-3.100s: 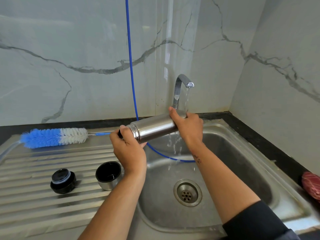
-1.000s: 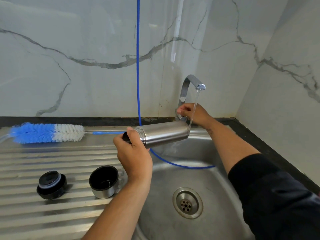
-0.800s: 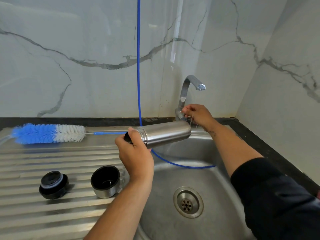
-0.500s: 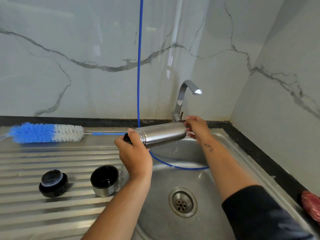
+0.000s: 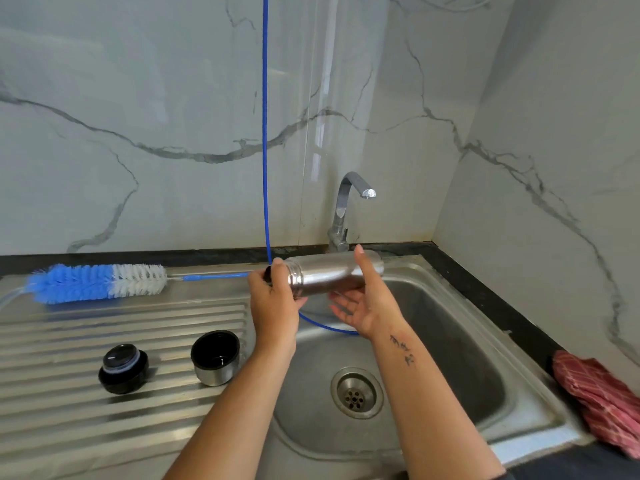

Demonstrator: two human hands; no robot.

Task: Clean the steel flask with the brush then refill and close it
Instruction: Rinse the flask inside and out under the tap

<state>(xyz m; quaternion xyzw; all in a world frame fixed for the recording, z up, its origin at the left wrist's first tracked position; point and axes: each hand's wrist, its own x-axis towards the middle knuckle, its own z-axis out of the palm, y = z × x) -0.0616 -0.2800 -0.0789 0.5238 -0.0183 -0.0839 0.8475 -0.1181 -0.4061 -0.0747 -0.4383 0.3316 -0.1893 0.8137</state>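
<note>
Back from the chrome tap [image 5: 348,202] at twelve o'clock, now dry, the right hand [image 5: 363,299] cradles open-palmed the horizontal steel flask [image 5: 329,271], whose neck the left hand [image 5: 273,303] grips above the sink [image 5: 450,323], so rinsing seems finished and refilling comes next.

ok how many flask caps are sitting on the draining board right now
2. A black stopper sits at the left of the ribbed draining board; a steel cup lid stands mouth-up to its right, nearer the sink.

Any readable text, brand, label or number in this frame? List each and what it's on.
None readable.
Steel flask: plain metal, no brand or label showing.
Stopper and cup lid on the drainboard: no print visible.
Forearm below the right hand: small dark tattoo marks, too small to read as text.
</note>
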